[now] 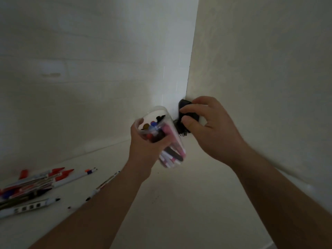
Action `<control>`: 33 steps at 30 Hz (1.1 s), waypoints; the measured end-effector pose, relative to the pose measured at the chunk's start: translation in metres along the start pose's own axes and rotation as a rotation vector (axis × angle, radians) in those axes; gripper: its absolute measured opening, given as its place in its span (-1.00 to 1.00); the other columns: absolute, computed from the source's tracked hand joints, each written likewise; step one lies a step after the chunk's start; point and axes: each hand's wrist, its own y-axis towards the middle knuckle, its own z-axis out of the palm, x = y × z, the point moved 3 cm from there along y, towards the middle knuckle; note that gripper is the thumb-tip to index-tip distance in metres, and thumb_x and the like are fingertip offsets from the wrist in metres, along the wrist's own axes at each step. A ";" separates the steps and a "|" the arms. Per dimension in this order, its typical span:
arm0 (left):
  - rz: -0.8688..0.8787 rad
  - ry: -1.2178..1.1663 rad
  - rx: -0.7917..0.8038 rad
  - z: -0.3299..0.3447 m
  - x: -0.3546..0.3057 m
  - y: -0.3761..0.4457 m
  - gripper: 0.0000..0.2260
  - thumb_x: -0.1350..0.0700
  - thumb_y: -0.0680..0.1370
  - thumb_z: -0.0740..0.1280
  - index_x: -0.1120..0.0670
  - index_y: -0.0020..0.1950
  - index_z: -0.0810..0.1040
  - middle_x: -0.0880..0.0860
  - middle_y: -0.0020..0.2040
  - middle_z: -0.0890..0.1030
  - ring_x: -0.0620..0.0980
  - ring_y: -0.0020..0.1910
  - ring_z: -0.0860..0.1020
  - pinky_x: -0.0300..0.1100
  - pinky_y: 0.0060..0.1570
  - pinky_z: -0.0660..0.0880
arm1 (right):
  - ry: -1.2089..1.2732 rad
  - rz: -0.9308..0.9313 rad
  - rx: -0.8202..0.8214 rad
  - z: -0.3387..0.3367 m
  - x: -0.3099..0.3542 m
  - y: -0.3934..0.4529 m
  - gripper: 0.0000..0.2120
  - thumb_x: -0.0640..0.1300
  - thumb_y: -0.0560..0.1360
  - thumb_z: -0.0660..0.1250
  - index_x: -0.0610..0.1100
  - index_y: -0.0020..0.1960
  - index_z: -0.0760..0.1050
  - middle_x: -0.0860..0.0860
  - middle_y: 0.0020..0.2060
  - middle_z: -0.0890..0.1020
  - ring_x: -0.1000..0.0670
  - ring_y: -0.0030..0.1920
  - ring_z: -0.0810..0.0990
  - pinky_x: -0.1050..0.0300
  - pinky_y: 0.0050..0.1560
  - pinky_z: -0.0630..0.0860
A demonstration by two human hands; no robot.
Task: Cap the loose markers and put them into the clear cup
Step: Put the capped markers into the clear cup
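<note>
**Cup in the left hand, dark object in the right**

The left hand [143,141] grips the clear cup [161,137], fingers and thumb wrapped around its wall, and holds it off the white table [179,203] with the mouth tilted toward the camera. The right hand [212,126] is curled around a black object [186,108] set in the corner where the 2 walls meet; thumb and fingertips pinch its front, and what the object is cannot be told. Cup and black object are just beside each other, and whether they touch is unclear.

Inside the cup stand several markers [172,153], packed together. Their caps show at the open mouth in blue, red, black and a yellowish tone, and white and pink barrels reach down to the base. The picture is blurred here, so an exact count is not possible.

On the table at the lower left lies a heap of loose markers [32,182], well apart from the cup. Some carry red caps, others blue or dark ones. 1 white marker [30,207] with dark blocks printed along its barrel lies nearest the camera, and another [106,184] lies just beside the left forearm, pointing toward the cup. A few small dark specks dot the table near them.
</note>
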 end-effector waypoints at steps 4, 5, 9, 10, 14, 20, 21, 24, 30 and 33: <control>-0.186 0.151 0.136 0.007 0.015 0.005 -0.26 -0.04 0.19 0.72 -0.18 0.27 0.46 -0.12 0.07 0.70 -0.12 -0.01 0.71 -0.12 0.01 0.68 | 0.091 0.122 0.109 0.016 -0.017 -0.001 -0.58 0.06 0.57 0.39 0.18 0.41 0.47 0.23 0.29 0.39 0.21 0.28 0.37 0.22 0.36 0.35; -0.229 0.145 0.143 0.009 0.015 0.004 -0.30 -0.08 0.20 0.71 -0.17 0.25 0.48 -0.10 0.05 0.71 -0.08 -0.03 0.72 -0.05 0.01 0.68 | 0.124 0.174 0.160 0.021 -0.021 -0.003 -0.52 0.08 0.56 0.41 0.20 0.46 0.41 0.24 0.29 0.36 0.19 0.28 0.37 0.16 0.34 0.36; -0.463 0.129 0.149 0.016 0.009 -0.004 -0.19 -0.34 0.19 0.61 -0.12 0.34 0.42 -0.04 0.09 0.66 0.01 -0.01 0.68 0.01 -0.05 0.63 | 0.182 0.243 0.272 0.037 -0.033 -0.010 -0.37 0.07 0.55 0.44 0.23 0.55 0.27 0.25 0.31 0.32 0.12 0.34 0.39 0.08 0.31 0.41; -0.523 0.110 0.147 0.017 0.008 -0.004 -0.20 -0.37 0.24 0.58 -0.10 0.36 0.41 -0.02 0.08 0.65 0.03 -0.01 0.66 -0.02 -0.11 0.60 | 0.209 0.263 0.285 0.040 -0.036 -0.010 -0.34 0.04 0.55 0.44 0.23 0.56 0.24 0.23 0.36 0.33 0.09 0.35 0.41 0.07 0.29 0.44; -0.637 0.011 0.159 0.022 -0.003 -0.005 -0.52 -0.35 0.42 0.45 -0.01 0.11 0.59 0.06 -0.07 0.70 0.08 -0.08 0.66 -0.07 -0.18 0.55 | 0.280 0.325 0.356 0.050 -0.044 -0.013 -0.11 -0.02 0.52 0.47 0.27 0.63 -0.02 0.07 0.57 0.27 0.08 0.28 0.46 0.22 0.03 0.46; -0.566 -0.002 0.133 0.032 0.001 0.002 -0.36 -0.42 0.35 0.47 0.00 0.22 0.60 0.00 -0.03 0.74 0.03 -0.05 0.70 -0.09 -0.17 0.62 | 0.327 0.380 0.450 0.079 -0.048 -0.023 0.17 0.13 0.37 0.59 0.34 0.60 -0.24 0.14 0.35 0.51 0.11 0.13 0.63 0.11 0.18 0.58; -0.543 0.007 0.114 0.031 0.003 0.001 -0.28 -0.42 0.31 0.49 0.00 0.30 0.52 0.00 0.04 0.72 0.01 -0.03 0.70 -0.10 -0.17 0.62 | 0.333 0.377 0.429 0.084 -0.052 -0.025 0.21 0.13 0.34 0.61 0.37 0.59 -0.27 0.13 0.36 0.52 0.09 0.15 0.64 0.06 0.21 0.60; -0.470 -0.004 0.123 0.033 0.001 0.005 -0.21 -0.37 0.32 0.53 -0.11 0.42 0.30 -0.03 0.18 0.62 -0.02 0.04 0.65 -0.10 -0.14 0.60 | 0.419 0.406 0.363 0.097 -0.065 -0.026 0.32 0.09 0.29 0.67 0.37 0.57 -0.34 0.11 0.46 0.45 0.07 0.22 0.63 0.00 0.24 0.60; -0.276 0.073 0.228 0.032 0.004 0.005 -0.30 -0.22 0.38 0.54 -0.23 0.46 0.34 -0.08 0.35 0.57 0.00 0.31 0.56 0.10 0.34 0.52 | 0.498 0.381 0.137 0.118 -0.078 -0.030 0.31 -0.03 0.14 0.76 0.26 0.61 -0.03 0.18 0.37 0.54 0.08 0.36 0.56 -0.18 0.33 0.55; -0.234 0.138 0.238 0.012 0.000 -0.002 -0.28 -0.16 0.45 0.52 -0.25 0.54 0.28 -0.15 0.47 0.45 -0.07 0.41 0.43 0.03 0.38 0.45 | 0.499 0.428 0.054 0.123 -0.086 -0.032 0.23 -0.17 0.16 0.75 0.33 0.56 0.08 0.22 0.29 0.57 0.07 0.30 0.58 -0.19 0.31 0.57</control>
